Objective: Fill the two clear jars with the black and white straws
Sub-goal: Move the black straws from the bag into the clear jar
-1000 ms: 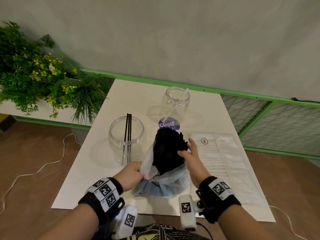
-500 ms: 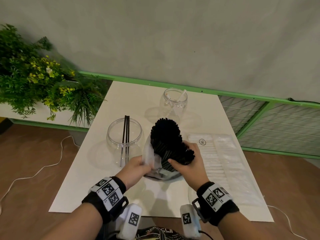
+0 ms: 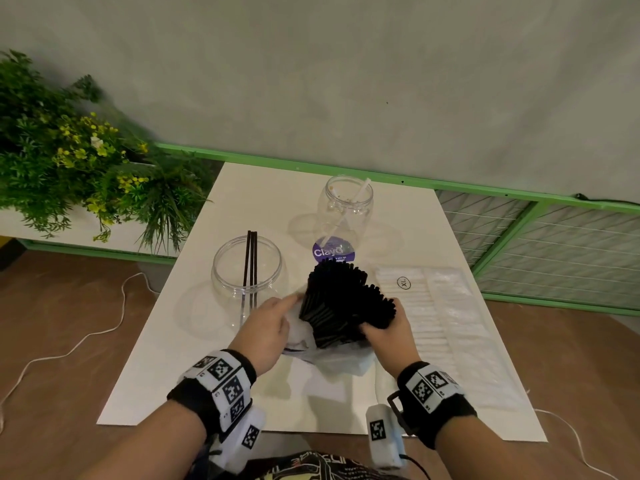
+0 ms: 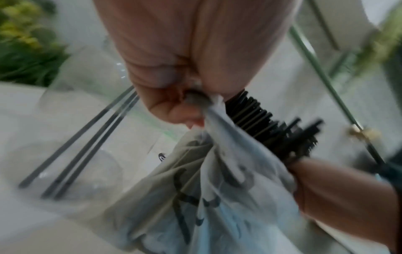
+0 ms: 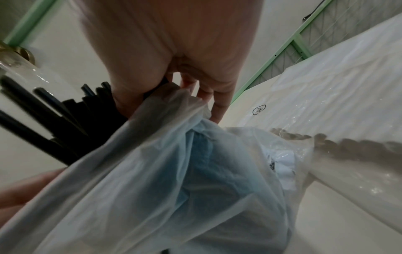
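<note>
A thick bundle of black straws (image 3: pixel 341 299) sticks out of a thin white plastic bag (image 3: pixel 341 358) at the middle of the white table (image 3: pixel 242 188). My left hand (image 3: pixel 273 327) pinches the bag's edge (image 4: pixel 208 106) beside the bundle. My right hand (image 3: pixel 388 327) grips part of the black straws (image 5: pixel 71 110) from the right. The near clear jar (image 3: pixel 247 271) on the left holds three black straws (image 3: pixel 250 261). The far clear jar (image 3: pixel 348 206) holds one white straw (image 3: pixel 346 213).
A flat clear pack of white straws (image 3: pixel 446 313) marked XL lies along the table's right side. A purple round label (image 3: pixel 333 251) sits by the far jar. Green plants (image 3: pixel 69 161) stand left of the table, a green rail (image 3: pixel 485 192) behind it.
My right hand has slid down the bundle and split off a clump to the right. The bag has slipped lower on the straws, and my left hand has shifted slightly forward with its edge.
</note>
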A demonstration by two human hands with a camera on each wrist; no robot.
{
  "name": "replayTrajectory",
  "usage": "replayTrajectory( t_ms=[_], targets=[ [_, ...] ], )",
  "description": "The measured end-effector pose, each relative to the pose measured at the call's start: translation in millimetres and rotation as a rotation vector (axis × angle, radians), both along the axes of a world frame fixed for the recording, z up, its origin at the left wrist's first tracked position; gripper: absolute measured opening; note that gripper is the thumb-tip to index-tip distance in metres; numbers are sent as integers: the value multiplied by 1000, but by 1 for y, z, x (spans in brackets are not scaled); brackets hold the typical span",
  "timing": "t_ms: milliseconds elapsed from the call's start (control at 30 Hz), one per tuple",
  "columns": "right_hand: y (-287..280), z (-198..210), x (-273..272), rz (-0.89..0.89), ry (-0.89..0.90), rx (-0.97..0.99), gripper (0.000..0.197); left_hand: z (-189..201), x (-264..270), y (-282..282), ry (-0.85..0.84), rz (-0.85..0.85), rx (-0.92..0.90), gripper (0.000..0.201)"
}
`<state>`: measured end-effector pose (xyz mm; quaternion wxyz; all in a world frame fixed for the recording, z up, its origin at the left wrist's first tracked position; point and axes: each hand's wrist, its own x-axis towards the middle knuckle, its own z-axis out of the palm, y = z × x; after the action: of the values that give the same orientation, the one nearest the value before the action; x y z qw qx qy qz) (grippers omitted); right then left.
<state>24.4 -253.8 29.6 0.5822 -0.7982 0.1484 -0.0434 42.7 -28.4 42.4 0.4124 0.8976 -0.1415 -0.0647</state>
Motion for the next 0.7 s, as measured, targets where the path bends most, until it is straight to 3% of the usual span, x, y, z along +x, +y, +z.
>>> replayTrajectory(
  t_ms=[67, 133, 233, 333, 400, 533, 700],
  targets=[
    [2, 0, 1, -1, -9, 13, 34, 7, -3, -4, -37, -35, 38, 52],
    [5, 1, 2, 6, -26, 30, 34, 13, -4, -8, 40, -64, 122, 63],
    [7, 2, 5, 0, -43, 20, 31, 20, -5, -13, 68, -142, 414, 111],
    [7, 3, 6, -4, -45, 7, 29, 16, -4, -18, 11, -185, 663, 125],
    [8, 5, 6, -5, -43, -5, 30, 8, -1, -23, -21, -146, 698, 107],
    [4, 5, 4, 25, -28, 42, 30, 3, 7, -27, -51, -82, 678, 50],
    [-8, -1, 0, 107, -13, 24, 28, -8, 5, -19, -138, -102, 463, 18]
  ],
)
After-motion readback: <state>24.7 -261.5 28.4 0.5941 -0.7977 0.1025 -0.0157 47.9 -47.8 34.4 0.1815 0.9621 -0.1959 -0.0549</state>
